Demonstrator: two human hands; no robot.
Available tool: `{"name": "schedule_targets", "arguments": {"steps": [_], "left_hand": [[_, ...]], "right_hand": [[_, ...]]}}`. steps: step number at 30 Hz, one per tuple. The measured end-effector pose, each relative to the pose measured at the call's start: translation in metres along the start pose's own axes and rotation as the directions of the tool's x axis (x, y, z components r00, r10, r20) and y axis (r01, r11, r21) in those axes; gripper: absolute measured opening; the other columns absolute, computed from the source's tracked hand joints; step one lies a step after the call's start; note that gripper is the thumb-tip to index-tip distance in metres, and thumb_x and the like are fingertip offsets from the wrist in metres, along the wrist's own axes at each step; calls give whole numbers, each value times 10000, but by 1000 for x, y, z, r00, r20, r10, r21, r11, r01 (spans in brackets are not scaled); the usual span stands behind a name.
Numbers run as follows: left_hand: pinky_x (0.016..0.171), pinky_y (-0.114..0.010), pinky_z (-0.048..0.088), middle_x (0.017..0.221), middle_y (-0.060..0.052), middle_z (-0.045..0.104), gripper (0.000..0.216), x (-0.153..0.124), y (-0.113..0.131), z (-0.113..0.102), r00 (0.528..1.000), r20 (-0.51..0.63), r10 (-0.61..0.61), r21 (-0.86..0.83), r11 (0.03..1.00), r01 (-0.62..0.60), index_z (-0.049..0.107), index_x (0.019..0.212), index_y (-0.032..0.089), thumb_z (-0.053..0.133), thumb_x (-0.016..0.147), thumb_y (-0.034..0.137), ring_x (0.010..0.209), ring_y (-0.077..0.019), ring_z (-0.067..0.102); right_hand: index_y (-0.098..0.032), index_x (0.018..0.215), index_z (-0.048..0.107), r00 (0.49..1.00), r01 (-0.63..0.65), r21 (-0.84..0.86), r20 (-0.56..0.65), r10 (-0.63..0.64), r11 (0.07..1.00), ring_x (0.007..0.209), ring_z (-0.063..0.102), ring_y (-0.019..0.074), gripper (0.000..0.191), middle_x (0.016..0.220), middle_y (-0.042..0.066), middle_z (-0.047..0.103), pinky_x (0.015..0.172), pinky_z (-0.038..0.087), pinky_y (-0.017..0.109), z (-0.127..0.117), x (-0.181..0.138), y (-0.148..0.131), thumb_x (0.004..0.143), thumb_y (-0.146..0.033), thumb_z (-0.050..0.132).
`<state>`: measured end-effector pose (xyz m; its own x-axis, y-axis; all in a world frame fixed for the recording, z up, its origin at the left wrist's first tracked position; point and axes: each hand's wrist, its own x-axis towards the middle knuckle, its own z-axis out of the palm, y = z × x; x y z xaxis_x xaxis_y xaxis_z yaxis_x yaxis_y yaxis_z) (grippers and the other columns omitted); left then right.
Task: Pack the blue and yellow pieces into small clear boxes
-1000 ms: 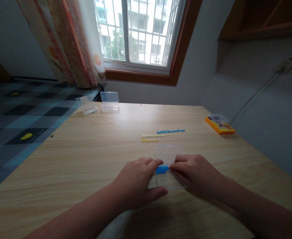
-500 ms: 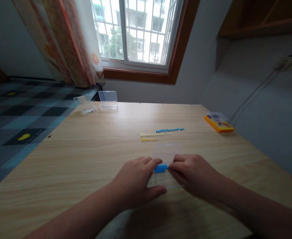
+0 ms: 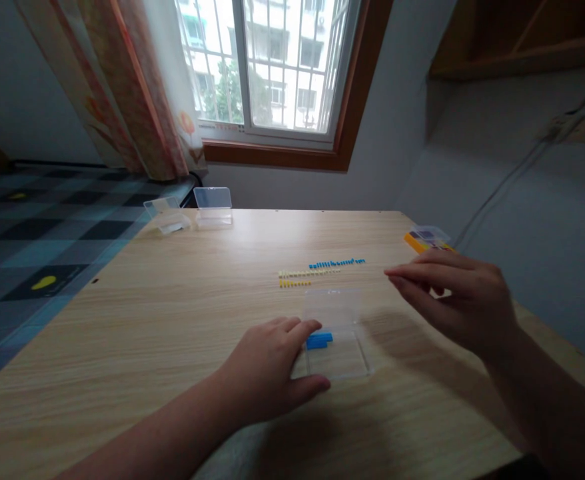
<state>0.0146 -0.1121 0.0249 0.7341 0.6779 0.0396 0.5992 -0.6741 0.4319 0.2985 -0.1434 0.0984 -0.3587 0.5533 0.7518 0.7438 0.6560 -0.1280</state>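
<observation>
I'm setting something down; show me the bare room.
Bare tabletop lies between the far clear boxes and the left hand, and along the back edge toward the orange box. Crowded: the near clear box with blue pieces, and the rows of bits beyond.

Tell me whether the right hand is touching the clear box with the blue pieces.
Apart. The head view shows a strip of tabletop between the right hand and the clear box.

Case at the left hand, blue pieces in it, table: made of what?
Case: likely clear plastic, smooth; grain below shows through.
Blue pieces: probably plastic, from the even, vivid colour; finish too small to tell.
Table: wood or wood-look laminate, satin; pale streaky grain, soft glare.
</observation>
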Motion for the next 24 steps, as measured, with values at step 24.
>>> {"name": "schedule_targets", "arguments": {"steps": [24], "left_hand": [[946,-493,534,1173,-81,723,662,1,4,-4,998,38,-56,-51,997,57,605,1341,225,810,752,446,1062,-330,673]], "right_hand": [[-171,923,838,668,-352,-139,655,353,925,723,665,140,156,853,59,787,648,431,227,133,84,96,832,-143,714]]}}
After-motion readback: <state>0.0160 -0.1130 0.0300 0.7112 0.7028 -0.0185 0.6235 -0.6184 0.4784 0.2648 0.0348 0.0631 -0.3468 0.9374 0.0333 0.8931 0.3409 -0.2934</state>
